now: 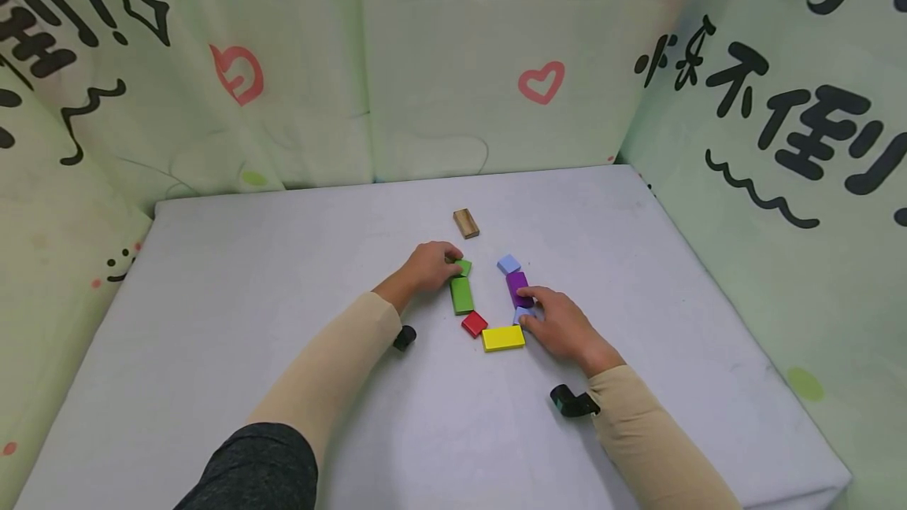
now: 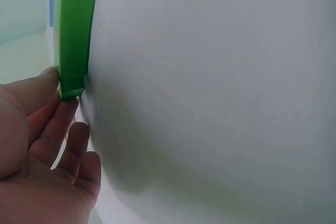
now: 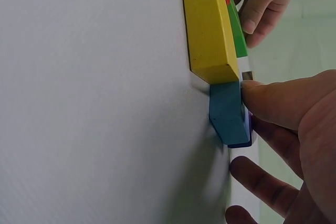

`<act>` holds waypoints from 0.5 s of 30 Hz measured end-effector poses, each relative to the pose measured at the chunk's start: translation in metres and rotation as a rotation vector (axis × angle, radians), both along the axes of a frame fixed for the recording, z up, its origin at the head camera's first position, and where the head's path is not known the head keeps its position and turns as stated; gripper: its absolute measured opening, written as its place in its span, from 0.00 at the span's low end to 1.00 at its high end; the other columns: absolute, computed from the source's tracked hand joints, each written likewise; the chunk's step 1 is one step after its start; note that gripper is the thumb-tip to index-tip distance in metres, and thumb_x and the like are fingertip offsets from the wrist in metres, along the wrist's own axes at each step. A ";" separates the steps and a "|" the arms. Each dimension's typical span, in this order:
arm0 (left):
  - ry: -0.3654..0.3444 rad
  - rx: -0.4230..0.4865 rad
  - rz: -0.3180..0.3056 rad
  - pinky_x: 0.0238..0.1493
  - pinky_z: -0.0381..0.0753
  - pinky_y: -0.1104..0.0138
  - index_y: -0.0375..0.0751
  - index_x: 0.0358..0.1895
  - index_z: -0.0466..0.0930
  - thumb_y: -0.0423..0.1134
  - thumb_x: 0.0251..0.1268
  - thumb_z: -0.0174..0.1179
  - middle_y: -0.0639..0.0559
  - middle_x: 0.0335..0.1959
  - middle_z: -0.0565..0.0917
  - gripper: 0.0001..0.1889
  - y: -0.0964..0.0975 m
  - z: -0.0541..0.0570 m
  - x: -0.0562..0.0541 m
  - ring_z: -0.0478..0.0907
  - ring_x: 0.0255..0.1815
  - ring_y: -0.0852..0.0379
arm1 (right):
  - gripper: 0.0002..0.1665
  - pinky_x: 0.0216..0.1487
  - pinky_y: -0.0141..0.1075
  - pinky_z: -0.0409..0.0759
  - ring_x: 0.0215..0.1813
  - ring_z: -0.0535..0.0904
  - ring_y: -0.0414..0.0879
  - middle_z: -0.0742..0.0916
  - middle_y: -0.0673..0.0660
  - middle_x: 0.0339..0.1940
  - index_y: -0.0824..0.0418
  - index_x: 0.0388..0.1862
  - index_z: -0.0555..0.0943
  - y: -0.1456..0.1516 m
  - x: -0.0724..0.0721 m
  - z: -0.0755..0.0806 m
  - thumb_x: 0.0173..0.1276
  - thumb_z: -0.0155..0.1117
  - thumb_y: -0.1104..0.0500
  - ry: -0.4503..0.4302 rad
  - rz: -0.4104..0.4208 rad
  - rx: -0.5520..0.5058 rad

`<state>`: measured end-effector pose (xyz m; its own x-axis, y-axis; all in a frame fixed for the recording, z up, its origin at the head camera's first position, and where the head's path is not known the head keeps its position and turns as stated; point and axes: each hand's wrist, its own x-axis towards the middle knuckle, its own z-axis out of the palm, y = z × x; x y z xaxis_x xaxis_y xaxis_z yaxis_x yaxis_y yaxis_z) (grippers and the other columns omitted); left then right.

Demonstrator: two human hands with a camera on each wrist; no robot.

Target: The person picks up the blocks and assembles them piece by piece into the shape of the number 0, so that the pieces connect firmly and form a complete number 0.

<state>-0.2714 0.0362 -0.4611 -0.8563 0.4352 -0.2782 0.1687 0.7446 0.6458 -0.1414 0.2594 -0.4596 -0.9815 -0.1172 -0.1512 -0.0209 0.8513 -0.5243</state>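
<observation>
My left hand (image 1: 430, 266) pinches a small green block (image 1: 464, 267) between thumb and fingers, at the far end of a longer green block (image 1: 462, 295). In the left wrist view the thumb and a fingertip meet at the end of the green piece (image 2: 72, 85). My right hand (image 1: 563, 324) has its thumb and index finger at a light-blue block (image 3: 227, 111), with the index reaching over a purple block (image 1: 519, 288). That light-blue block sits right at the end of a yellow block (image 1: 504, 338). A red block (image 1: 474, 324) lies between the yellow and green ones.
Another light-blue block (image 1: 508, 264) lies at the far end of the purple one. Farther back is a brown wooden block (image 1: 466, 223). The blocks lie on a white-covered table (image 1: 248, 297), with printed curtains (image 1: 439, 61) behind and at the sides.
</observation>
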 end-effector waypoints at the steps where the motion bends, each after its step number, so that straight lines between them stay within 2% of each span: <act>1: -0.001 0.000 -0.001 0.62 0.73 0.60 0.39 0.62 0.79 0.40 0.74 0.59 0.45 0.59 0.80 0.18 0.000 0.000 0.000 0.74 0.56 0.50 | 0.28 0.66 0.59 0.66 0.68 0.69 0.66 0.75 0.69 0.68 0.65 0.70 0.72 0.000 0.000 0.000 0.73 0.61 0.60 -0.002 -0.002 0.000; 15: -0.005 0.016 -0.003 0.61 0.73 0.61 0.38 0.62 0.79 0.39 0.74 0.59 0.45 0.59 0.80 0.18 -0.001 0.001 0.001 0.74 0.55 0.50 | 0.28 0.66 0.59 0.67 0.68 0.70 0.66 0.75 0.69 0.68 0.65 0.70 0.72 0.000 0.001 -0.002 0.73 0.61 0.60 -0.001 -0.007 -0.004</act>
